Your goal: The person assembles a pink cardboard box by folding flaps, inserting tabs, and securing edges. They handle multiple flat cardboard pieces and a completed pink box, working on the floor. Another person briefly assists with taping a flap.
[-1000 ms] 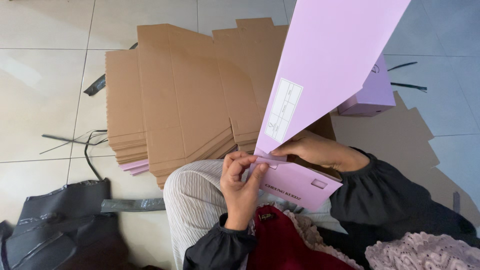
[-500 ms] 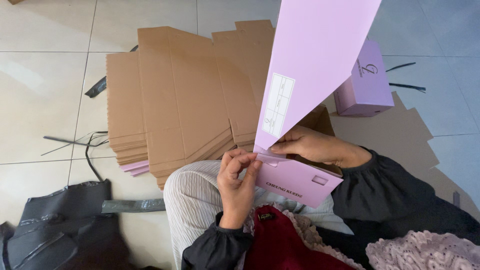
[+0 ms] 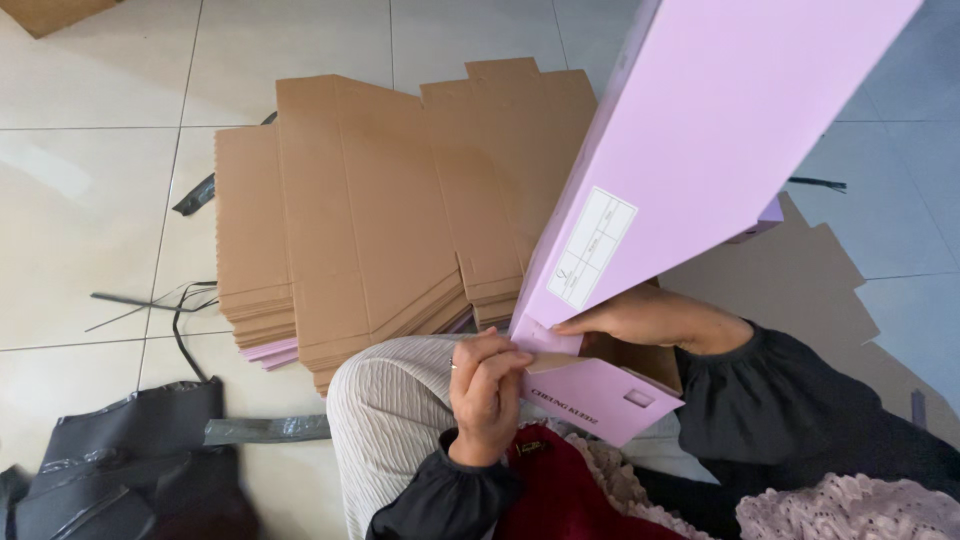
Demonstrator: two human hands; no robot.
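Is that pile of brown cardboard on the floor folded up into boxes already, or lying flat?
Flat. The brown cardboard blanks lie unfolded in a layered stack on the tiled floor, their flaps and crease lines spread open.

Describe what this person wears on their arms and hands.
Both arms are covered by long black sleeves of soft cloth, gathered into a snug cuff at each wrist. The left hand is bare of gloves and has a thin ring on one finger. The right hand is also ungloved; no ring, watch or bracelet shows on it from this view.
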